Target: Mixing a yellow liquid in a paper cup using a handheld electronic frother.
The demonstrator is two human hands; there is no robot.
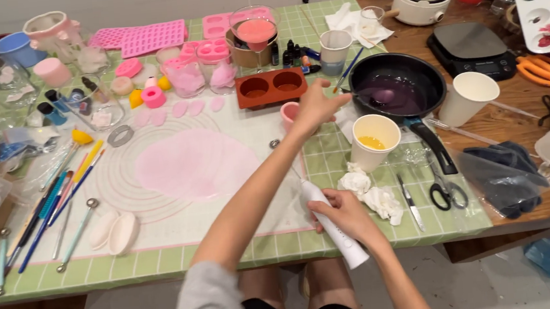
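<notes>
My left hand [316,104] reaches across the table and is closed on the thin handle of a spoon [381,95]. The spoon's bowl rests in purple liquid inside a black frying pan [413,64]. A small pink cup [288,111] stands just beside that hand. My right hand [348,213] grips a white handheld electric whisk [335,232] near the table's front edge. Its thin shaft points up-left over the white silicone mat [161,214], above a pale pink sheet [193,161]. A paper cup with yellow liquid [374,140] stands between my hands.
An empty white paper cup [467,96], scissors [447,192] and crumpled tissues [371,192] lie right of my hands. A brown two-hole mould [271,87], pink moulds, glass beakers and small bottles crowd the back. Tools lie at left; a black scale [468,48] is at right.
</notes>
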